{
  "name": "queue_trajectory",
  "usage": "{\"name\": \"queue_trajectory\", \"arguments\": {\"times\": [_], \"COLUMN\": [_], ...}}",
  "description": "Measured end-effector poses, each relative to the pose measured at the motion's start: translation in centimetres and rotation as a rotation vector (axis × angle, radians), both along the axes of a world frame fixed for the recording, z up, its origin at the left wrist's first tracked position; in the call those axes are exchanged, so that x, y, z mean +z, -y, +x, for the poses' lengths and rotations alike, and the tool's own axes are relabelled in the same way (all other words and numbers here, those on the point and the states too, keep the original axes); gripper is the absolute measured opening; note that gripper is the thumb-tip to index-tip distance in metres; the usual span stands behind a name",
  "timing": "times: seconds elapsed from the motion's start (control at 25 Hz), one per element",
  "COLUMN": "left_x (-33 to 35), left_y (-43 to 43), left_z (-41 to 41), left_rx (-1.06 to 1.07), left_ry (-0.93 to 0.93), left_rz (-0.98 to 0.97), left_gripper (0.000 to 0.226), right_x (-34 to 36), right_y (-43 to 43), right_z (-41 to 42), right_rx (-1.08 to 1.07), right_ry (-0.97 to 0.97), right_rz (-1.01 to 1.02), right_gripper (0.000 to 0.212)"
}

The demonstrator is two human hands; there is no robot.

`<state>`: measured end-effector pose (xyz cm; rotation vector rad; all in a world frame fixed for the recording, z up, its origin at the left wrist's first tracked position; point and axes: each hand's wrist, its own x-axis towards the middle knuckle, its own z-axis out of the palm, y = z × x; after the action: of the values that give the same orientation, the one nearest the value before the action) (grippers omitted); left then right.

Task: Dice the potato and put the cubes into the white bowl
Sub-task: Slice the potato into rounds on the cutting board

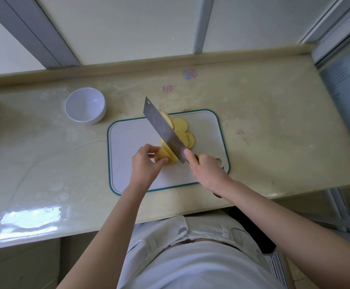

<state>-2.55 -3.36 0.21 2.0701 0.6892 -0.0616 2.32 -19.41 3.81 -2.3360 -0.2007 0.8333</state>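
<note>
The cleaver (162, 130) has a dull grey metal blade. The cutting board (132, 134) looks matt white plastic. The white bowl (85, 105) is glossy, the countertop (45, 163) smooth and shiny.

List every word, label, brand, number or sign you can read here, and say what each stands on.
None can be read.
Pink and blue patch on the counter: too blurred to tell if it holds letters.
Pink mark nearer the cutting board: likewise blurred.
Cleaver: no brand or stamp shows on the blade.
White bowl: plain.
Grey-blue object at the right edge: blurred, no lettering legible.
</note>
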Motion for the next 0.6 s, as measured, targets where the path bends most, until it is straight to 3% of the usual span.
{"name": "queue_trajectory", "arguments": {"times": [0.6], "left_x": [-0.1], "left_y": [0.6], "left_z": [0.0], "left_rx": [0.055], "left_ry": [0.016], "left_rz": [-0.015], "left_gripper": [0.024], "right_x": [1.4], "right_y": [0.9], "right_z": [-1.4], "right_rx": [-0.033], "right_ry": [-0.096], "right_rz": [0.096], "right_gripper": [0.057]}}
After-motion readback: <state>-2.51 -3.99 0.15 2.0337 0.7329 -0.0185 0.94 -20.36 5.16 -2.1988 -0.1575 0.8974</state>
